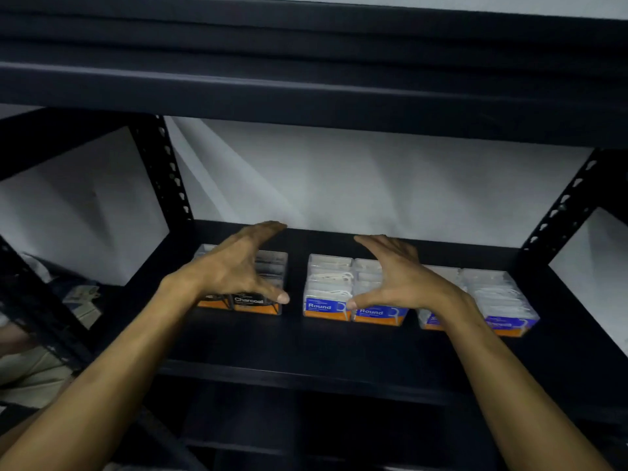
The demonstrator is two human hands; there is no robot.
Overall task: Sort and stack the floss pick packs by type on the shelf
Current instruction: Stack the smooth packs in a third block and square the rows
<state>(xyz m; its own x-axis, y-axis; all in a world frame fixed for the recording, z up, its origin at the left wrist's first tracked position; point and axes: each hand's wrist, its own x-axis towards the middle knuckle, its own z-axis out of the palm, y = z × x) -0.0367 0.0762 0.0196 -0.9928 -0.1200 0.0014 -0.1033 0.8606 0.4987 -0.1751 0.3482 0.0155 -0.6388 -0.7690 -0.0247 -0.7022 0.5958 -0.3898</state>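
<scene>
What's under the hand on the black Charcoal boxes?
The left hand covers the Charcoal packs; orange-edged fronts and clear tops peek out. What else lies under the palm is hidden.

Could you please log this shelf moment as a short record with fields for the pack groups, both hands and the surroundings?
shelf: dark metal shelf, white wall behind
left group: Charcoal packs, black and orange labels
middle group: Round packs, blue and orange labels
right group: blue-labelled packs, label text blurred
left hand: left hand spread open above the Charcoal packs; contact unclear
right hand: right hand spread open above the Round packs; contact unclear
grip: neither hand holds a pack
</scene>
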